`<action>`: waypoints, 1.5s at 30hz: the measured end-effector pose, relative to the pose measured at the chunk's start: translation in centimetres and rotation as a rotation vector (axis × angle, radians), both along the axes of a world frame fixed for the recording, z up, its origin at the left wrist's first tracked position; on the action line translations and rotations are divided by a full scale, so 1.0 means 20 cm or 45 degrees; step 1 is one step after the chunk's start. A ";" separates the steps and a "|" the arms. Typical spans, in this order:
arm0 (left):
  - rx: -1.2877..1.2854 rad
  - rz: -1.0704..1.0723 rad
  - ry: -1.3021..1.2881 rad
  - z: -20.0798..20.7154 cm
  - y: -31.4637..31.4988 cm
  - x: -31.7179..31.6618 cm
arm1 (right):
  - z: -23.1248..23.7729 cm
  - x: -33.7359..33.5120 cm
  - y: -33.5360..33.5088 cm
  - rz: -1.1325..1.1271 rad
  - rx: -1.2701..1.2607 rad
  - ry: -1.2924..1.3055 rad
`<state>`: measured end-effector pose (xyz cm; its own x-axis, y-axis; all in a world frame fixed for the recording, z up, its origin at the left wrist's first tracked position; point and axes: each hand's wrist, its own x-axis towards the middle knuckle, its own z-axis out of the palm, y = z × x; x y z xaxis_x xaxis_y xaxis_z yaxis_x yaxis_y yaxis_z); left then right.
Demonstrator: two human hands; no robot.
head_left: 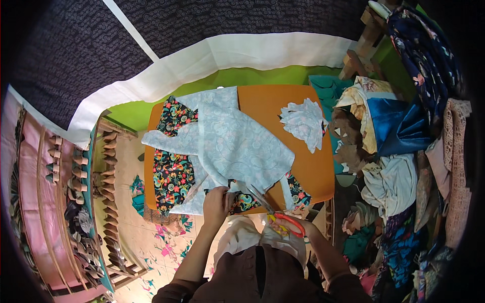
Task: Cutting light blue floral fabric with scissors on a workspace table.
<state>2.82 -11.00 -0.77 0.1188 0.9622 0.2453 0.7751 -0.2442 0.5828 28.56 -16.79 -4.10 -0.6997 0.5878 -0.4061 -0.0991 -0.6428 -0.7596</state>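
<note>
- Orange table [257, 96] filled the middle of the room, its far edge at 12 o'clock.
- At its near edge, toward 6 o'clock, the left hand [217, 204] had curled fingers and seemed to pinch the cloth [237, 136].
- At 5 o'clock, the right hand [307, 226] was closed around the red-and-yellow handles of the scissors [269, 205], whose tips pointed toward 10 or 11.
- The cloth lay rumpled across the table, mostly pale side up; dark floral print showed at 8 and 5 o'clock.
- Cutting looked to be the step in hand; the next move seemed to call for a taut edge, with blades clear of the left fingers and lower layers.
- At 2 o'clock, scraps [304, 123] lay heaped apart.
- Farther out: a dark curtain [227, 20] at 12, fabrics [394, 126] at 3, shoe-shaped forms [108, 187] near 9.
- Hidden were the left fingertips; I could not tell where the blades met cloth, or whether the print was one piece.
</note>
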 end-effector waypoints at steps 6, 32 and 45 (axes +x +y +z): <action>-0.049 -0.046 -0.177 0.03 0.06 -0.06 | 0.13 -0.25 -0.07 0.091 -0.374 0.084; 0.227 -0.487 -0.057 -0.03 -0.07 -0.44 | 0.08 -0.79 -0.27 -0.144 0.012 -0.645; 0.201 -0.477 -0.090 -0.05 -0.09 -0.51 | 0.04 -0.84 -0.23 -0.214 -0.165 -0.080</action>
<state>-7.35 -12.82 -1.82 0.4312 0.8056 0.4062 0.5750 -0.5924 0.5644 11.85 -21.34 -3.37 -0.5674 0.6337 -0.5258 -0.1680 -0.7142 -0.6795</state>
